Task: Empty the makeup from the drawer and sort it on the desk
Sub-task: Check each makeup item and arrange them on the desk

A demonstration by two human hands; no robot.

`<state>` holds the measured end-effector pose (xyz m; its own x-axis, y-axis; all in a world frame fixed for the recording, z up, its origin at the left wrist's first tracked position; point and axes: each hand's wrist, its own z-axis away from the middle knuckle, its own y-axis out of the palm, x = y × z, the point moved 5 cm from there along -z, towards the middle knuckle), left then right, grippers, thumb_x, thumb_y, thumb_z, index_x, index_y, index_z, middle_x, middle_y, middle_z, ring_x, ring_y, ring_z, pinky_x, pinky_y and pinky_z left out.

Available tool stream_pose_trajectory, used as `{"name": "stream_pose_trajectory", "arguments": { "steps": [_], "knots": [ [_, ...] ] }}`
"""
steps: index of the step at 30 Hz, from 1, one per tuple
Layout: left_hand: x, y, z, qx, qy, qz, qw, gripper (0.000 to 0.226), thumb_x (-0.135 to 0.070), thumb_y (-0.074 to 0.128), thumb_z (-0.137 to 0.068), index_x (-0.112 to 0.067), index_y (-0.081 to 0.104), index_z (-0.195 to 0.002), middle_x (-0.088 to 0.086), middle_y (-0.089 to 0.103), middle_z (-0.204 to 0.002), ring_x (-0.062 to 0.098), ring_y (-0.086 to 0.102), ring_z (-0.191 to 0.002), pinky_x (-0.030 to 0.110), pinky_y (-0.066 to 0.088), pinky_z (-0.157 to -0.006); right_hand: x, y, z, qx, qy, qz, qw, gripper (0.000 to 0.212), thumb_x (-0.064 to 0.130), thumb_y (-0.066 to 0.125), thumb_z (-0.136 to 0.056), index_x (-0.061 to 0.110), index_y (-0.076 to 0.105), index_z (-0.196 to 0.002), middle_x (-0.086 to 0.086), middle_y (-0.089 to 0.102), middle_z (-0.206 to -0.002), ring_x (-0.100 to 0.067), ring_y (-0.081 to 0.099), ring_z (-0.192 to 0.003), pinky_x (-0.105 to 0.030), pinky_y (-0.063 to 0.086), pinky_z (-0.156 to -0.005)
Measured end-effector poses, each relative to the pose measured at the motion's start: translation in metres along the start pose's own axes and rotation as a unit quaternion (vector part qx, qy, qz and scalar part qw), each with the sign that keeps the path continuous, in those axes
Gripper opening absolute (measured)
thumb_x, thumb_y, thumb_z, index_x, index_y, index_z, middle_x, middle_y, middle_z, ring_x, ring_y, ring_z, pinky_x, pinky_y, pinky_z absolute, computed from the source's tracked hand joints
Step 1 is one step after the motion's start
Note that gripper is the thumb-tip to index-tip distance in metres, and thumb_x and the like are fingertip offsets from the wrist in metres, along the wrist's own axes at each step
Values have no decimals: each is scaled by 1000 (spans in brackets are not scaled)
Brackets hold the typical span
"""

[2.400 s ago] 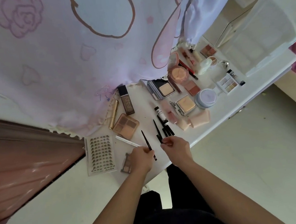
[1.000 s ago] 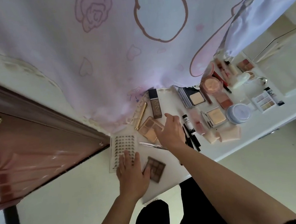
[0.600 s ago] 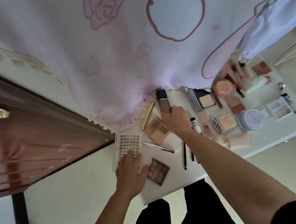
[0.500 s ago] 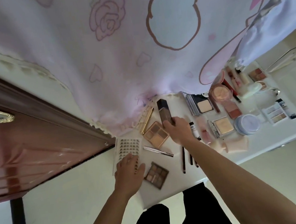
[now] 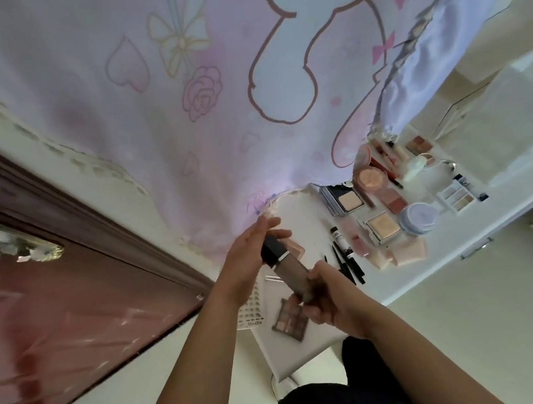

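Foundation bottle [image 5: 286, 266]: tan body, black cap, tilted cap-up-left, held above the white desk [image 5: 309, 335] between both hands. Eyeshadow palette [image 5: 289, 320] lies open just below it; black pencils [image 5: 345, 261] grouped to the right, well apart from the palette. Further right, open powder compacts [image 5: 346, 200] [image 5: 382, 226], a lilac-lidded jar [image 5: 418, 217] and a small white palette [image 5: 458, 200] lie close together.

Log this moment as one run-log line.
phase: sorting | right hand: grip on foundation bottle, lifted above desk | left hand: open, at bottle's black cap | black pencils: on desk
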<state>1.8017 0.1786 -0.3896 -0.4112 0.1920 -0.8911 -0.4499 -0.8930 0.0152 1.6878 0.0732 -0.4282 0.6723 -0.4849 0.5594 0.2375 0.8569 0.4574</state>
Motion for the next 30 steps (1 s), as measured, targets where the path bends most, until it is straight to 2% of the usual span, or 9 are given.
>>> {"name": "stream_pose_trajectory", "arguments": {
  "steps": [3,5,7,10,15,20,24,28,30],
  "knots": [
    [-11,5,9,-20,86,-175,981,41,-43,43,-103,-17,72,-92,-1,74,-85,6,64,-71,15,48,-63,2,9,18,7,12,13,1000,39,51,50,-93,14,55,-99,-2,49,-63,-11,21,-47,-19,17,-44],
    [-12,3,13,-37,128,-268,954,46,-43,43,-104,-19,66,-73,-11,67,-64,3,56,-57,19,43,-56,4,10,27,-13,7,59,998,50,64,50,-93,16,61,-99,2,42,-60,-11,16,-49,-19,13,-43],
    [-12,0,15,-59,145,-304,940,53,-41,39,-105,-14,59,-64,-9,59,-54,6,50,-50,25,39,-55,4,14,35,-23,-4,78,997,58,69,52,-88,14,65,-99,3,42,-60,-9,19,-48,-19,16,-42],
    [-16,-1,15,-76,162,-297,938,60,-39,36,-106,-2,58,-65,5,58,-56,16,49,-53,32,41,-56,0,22,42,-31,-20,46,998,60,70,55,-86,12,67,-98,0,44,-61,-8,23,-43,-17,21,-38],
    [-19,3,17,-85,168,-261,947,61,-38,37,-106,0,57,-62,0,53,-51,17,48,-50,32,40,-54,-1,27,49,-44,-53,50,996,59,69,52,-87,12,69,-92,-1,46,-57,-11,24,-44,-20,20,-41],
    [-23,14,26,-40,186,-309,932,62,-45,36,-105,-4,53,-61,7,56,-56,19,48,-53,39,43,-58,8,27,57,13,-74,92,993,56,50,58,-95,-2,65,-114,-13,66,-79,-22,60,-62,-27,51,-50],
    [-27,10,18,-35,173,-333,926,62,-43,35,-106,-5,57,-62,5,59,-57,20,52,-54,35,44,-60,20,30,56,-26,-94,223,970,48,41,62,-97,-4,59,-113,-4,57,-70,-14,49,-53,-21,37,-45],
    [-32,10,4,-25,152,-289,945,57,-36,38,-106,-10,60,-61,0,59,-55,16,51,-52,29,41,-59,36,33,54,-25,-81,224,971,34,42,60,-97,9,63,-103,-4,54,-70,-12,43,-50,-18,32,-42],
    [-36,-8,-4,-70,130,-245,958,52,-35,42,-106,-12,60,-62,5,62,-60,23,55,-55,31,42,-59,37,27,62,-3,-61,207,976,36,45,62,-96,9,65,-105,-4,54,-70,-11,42,-49,-18,29,-41]
  ]
}}
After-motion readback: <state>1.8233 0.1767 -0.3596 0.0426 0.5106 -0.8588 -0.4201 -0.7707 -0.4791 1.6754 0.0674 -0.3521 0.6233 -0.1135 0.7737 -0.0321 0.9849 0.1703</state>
